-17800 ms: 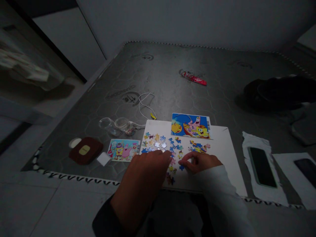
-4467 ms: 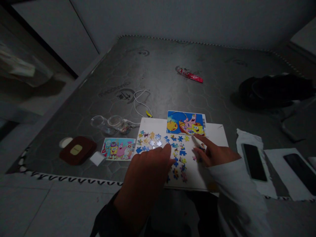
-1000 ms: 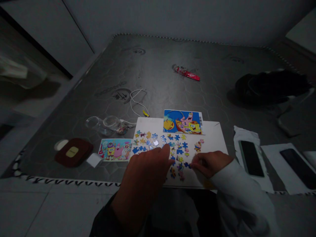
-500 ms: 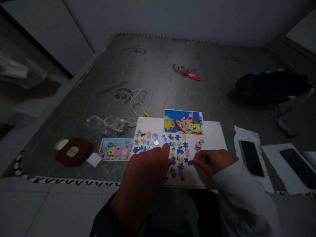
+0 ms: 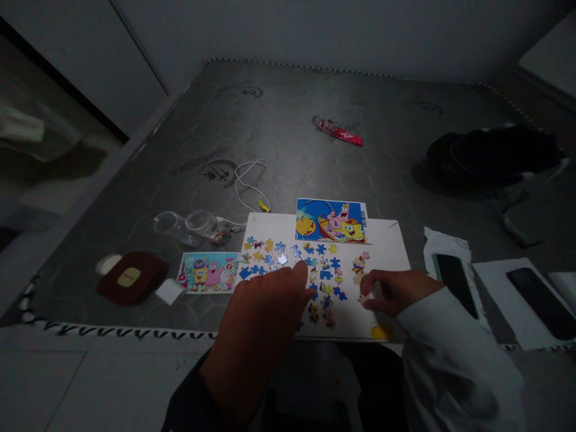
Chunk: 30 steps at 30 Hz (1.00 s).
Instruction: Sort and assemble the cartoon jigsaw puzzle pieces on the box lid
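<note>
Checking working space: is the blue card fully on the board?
Partly off: the blue card extends beyond the far edge of the board.

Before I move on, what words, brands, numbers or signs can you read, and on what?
Nothing reads clearly enough to quote.
Mat: dark characters, too blurred.
Brown box: label too small.
Blue card: barcode, any digits unreadable.
Red packet: markings too blurred.
Puzzle pieces: no lettering discernible.

Multicoloured jigsaw pieces (image 5: pixel 324 275) lie on a white rectangular board (image 5: pixel 391 249), either side of the bare left hand (image 5: pixel 267 309); the bare right hand (image 5: pixel 395 291) touches 1 small beige piece (image 5: pixel 362 299) with its fingertips.
</note>
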Available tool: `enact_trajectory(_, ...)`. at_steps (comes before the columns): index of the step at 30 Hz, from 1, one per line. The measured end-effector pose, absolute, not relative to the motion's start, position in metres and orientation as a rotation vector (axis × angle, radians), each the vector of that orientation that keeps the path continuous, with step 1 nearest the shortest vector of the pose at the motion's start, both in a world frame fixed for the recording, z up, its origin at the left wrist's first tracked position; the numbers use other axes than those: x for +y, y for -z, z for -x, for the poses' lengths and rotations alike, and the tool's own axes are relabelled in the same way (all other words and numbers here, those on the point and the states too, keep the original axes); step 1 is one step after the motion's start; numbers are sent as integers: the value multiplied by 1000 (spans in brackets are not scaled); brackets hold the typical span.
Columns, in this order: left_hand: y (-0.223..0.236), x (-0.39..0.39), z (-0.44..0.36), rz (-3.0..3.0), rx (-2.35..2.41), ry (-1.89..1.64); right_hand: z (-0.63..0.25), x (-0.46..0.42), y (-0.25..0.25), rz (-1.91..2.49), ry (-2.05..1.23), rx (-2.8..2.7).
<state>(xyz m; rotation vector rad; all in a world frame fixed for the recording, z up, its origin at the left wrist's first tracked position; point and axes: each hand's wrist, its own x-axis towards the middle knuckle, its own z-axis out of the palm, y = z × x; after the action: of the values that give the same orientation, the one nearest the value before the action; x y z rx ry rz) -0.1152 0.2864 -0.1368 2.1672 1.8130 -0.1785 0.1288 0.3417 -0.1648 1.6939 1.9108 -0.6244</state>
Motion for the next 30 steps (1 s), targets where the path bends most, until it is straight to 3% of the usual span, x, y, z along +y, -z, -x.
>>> enact_trajectory(16,130,289,113,-2162,1796,207,-95,318,155,-1493,513,2228)
enact_trajectory(30,135,287,116,-2165,1811,195,-94,321,172,-1482,502,2124)
